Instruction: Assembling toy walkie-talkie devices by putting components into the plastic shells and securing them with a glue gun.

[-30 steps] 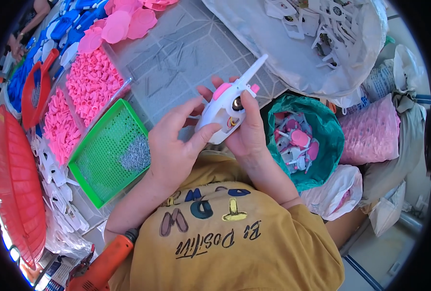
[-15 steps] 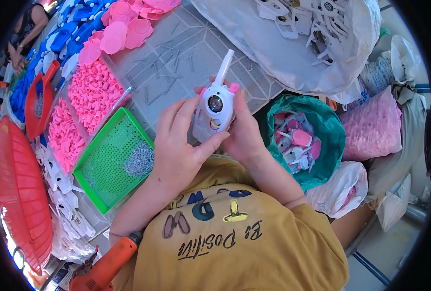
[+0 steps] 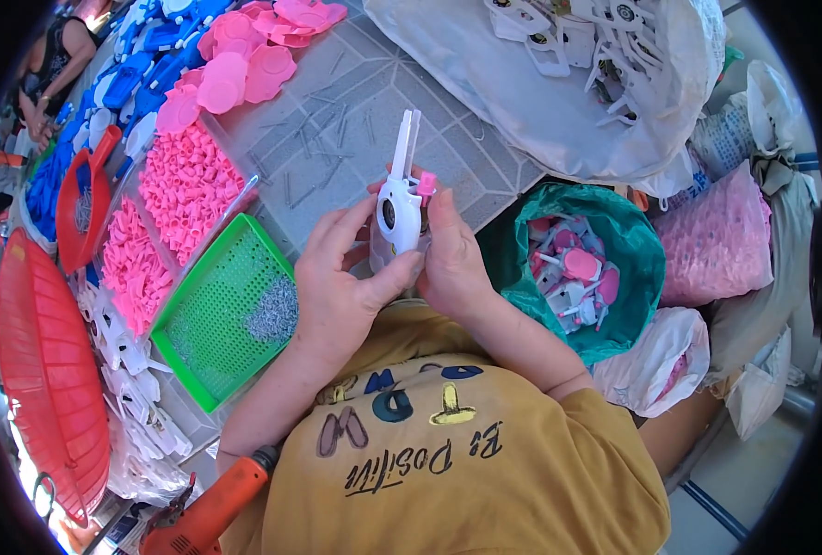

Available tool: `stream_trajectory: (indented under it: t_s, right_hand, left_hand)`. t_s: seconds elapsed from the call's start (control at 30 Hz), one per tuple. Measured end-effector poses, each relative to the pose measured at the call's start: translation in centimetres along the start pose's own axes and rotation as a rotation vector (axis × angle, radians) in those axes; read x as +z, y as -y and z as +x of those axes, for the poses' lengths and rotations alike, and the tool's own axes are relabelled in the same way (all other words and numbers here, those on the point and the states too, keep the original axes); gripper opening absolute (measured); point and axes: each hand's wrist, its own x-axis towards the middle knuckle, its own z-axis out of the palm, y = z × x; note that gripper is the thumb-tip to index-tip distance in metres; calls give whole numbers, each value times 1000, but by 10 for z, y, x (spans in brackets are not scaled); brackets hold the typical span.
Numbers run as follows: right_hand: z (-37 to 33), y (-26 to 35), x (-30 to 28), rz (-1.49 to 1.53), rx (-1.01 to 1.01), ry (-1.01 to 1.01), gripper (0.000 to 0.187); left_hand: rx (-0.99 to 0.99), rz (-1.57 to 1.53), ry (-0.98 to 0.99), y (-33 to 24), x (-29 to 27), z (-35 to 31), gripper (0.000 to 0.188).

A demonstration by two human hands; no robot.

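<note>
Between both hands is a white plastic housing (image 3: pixel 404 217) with a dark round opening, a pink piece at one side and two long thin prongs pointing away from me. My left hand (image 3: pixel 341 264) grips its near left part, the thumb pressed on the lower front. On the other side, my right hand (image 3: pixel 452 254) closes around the edge beside the pink piece, with some fingers hidden behind. Nearest my left forearm is a green perforated tray (image 3: pixel 209 324) holding a heap of small metal screws (image 3: pixel 272 310).
Left are bins of small pink parts (image 3: pixel 189 190), pink discs (image 3: pixel 221 83), blue-and-white pieces (image 3: pixel 138 79), a red basket (image 3: pixel 45 370) and an orange power tool (image 3: pixel 207 509). Metal pins (image 3: pixel 323 129) lie ahead. Right stand a green bag (image 3: pixel 637 240) and a white sack (image 3: pixel 485 83).
The housing has turned, so its round opening now faces more to the left and two prongs show apart. Both hands still hold it. The view has shifted slightly.
</note>
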Motion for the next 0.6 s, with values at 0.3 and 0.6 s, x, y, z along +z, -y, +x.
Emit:
stream_trajectory:
  t_s: [0.3,0.6]
  right_hand:
    - [-1,8,6,93,58,-41,56]
    - [2,4,1,104,52,-122,53]
  left_hand:
    - [-15,79,-44,-2,4,-1,62]
    - [32,160,-80,-3,7,0,61]
